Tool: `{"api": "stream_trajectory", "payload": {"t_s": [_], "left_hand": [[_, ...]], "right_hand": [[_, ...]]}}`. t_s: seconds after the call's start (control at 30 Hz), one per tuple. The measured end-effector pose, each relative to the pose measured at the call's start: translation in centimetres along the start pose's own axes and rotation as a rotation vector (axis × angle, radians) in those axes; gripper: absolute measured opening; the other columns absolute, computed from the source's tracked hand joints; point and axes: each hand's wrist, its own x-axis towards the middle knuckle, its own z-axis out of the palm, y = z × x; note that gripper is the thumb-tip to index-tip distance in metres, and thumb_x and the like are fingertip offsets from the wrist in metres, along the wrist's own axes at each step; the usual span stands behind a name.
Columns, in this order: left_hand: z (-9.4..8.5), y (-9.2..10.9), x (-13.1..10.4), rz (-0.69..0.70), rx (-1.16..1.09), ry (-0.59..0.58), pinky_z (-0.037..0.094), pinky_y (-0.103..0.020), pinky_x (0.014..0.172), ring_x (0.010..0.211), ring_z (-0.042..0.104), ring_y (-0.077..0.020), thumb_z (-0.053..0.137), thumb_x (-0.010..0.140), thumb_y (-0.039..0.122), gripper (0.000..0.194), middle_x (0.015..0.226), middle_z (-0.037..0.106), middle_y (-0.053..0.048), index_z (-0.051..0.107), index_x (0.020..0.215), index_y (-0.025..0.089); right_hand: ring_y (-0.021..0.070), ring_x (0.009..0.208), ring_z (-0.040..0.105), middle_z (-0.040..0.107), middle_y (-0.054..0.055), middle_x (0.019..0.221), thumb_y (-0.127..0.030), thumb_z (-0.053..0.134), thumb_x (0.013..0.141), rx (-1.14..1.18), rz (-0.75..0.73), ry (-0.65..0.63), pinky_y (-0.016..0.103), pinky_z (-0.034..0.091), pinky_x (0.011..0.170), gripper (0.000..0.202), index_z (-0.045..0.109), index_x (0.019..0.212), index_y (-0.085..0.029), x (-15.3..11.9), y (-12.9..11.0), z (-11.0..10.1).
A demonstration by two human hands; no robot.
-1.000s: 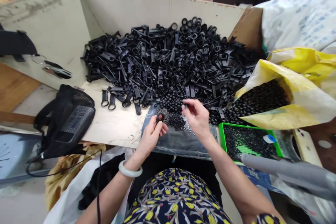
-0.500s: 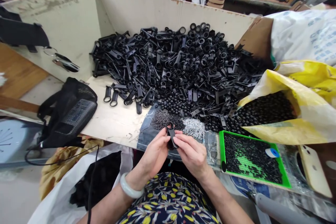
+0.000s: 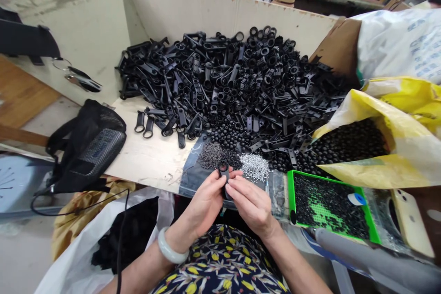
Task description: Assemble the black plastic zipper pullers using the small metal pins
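Note:
Between my two hands, above the near edge of the bench, is a black plastic part with a ring at its far end (image 3: 223, 168). My left hand (image 3: 206, 200) grips it from the left, thumb on its face. From the right, the fingers of my right hand (image 3: 251, 200) close on its lower body and partly hide it. Just beyond lie a pile of small dark screws (image 3: 211, 155) and a pile of silver pins (image 3: 255, 167) on a piece of denim (image 3: 190, 170). Farther back rises a big heap of black plastic parts (image 3: 206, 78).
A green tray (image 3: 292, 193) of small black pieces sits at the right, beside a phone (image 3: 411, 223). Behind it, a yellow-and-white bag (image 3: 406, 147) holds black beads. A black mesh bag (image 3: 93, 147) lies left. Pale boards (image 3: 206, 9) wall the bench.
The black part has turned in my fingers, so its ring now faces up toward me more openly. My right fingers have shifted down along it.

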Motion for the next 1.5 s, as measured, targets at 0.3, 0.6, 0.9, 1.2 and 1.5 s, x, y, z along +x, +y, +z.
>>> {"api": "stream_trajectory", "payload": {"t_s": [0.3, 0.6, 0.9, 1.2, 1.5], "left_hand": [[0.0, -0.6, 0.2, 0.063, -0.014, 0.020, 0.036, -0.044, 0.121, 0.126, 0.063, -0.0268, 0.080, 0.085, 0.027, 0.024, 0.124, 0.076, -0.012, 0.073, 0.105, 0.017], [-0.8, -1.5, 0.5, 0.147, 0.063, 0.025, 0.037, -0.046, 0.119, 0.128, 0.062, -0.0294, 0.080, 0.087, 0.035, 0.029, 0.124, 0.076, -0.012, 0.073, 0.108, 0.017], [-0.6, -1.3, -0.5, 0.214, 0.169, 0.071, 0.032, -0.043, 0.123, 0.142, 0.052, -0.0277, 0.072, 0.093, 0.041, 0.034, 0.138, 0.070, -0.010, 0.072, 0.120, 0.022], [-3.3, -0.3, -1.1, 0.344, 0.378, 0.263, 0.054, -0.022, 0.085, 0.094, 0.068, -0.0153, 0.090, 0.072, 0.034, 0.034, 0.105, 0.077, -0.004, 0.077, 0.100, 0.020], [-7.3, 1.7, -0.8, 0.361, 0.888, -0.122, 0.057, -0.034, 0.094, 0.101, 0.071, -0.0225, 0.077, 0.085, 0.025, 0.029, 0.107, 0.077, -0.007, 0.074, 0.113, 0.023]], "right_hand": [[0.0226, 0.117, 0.073, 0.075, 0.011, 0.127, 0.000, 0.062, 0.095, 0.043, 0.057, -0.062, 0.042, 0.062, 0.106, 0.061, 0.053, 0.151, -0.021, 0.2, -0.3, -0.1], [0.0253, 0.125, 0.068, 0.070, 0.011, 0.134, 0.000, 0.058, 0.094, 0.085, 0.170, -0.069, 0.045, 0.060, 0.107, 0.057, 0.059, 0.145, -0.023, -0.5, -1.0, -0.2], [0.0171, 0.080, 0.068, 0.073, 0.003, 0.096, -0.035, 0.067, 0.096, 0.419, 0.922, -0.190, 0.029, 0.057, 0.072, 0.017, 0.067, 0.107, -0.022, 0.1, -3.1, 0.6], [0.0148, 0.072, 0.062, 0.064, 0.001, 0.078, -0.038, 0.057, 0.103, 0.539, 0.869, -0.245, 0.029, 0.051, 0.074, 0.024, 0.072, 0.093, -0.022, 1.1, -3.2, 1.0], [0.0161, 0.079, 0.070, 0.071, 0.003, 0.093, -0.050, 0.080, 0.085, 0.960, 1.195, -0.124, 0.033, 0.063, 0.077, 0.038, 0.072, 0.106, -0.019, -0.7, -1.4, 0.5]]}}
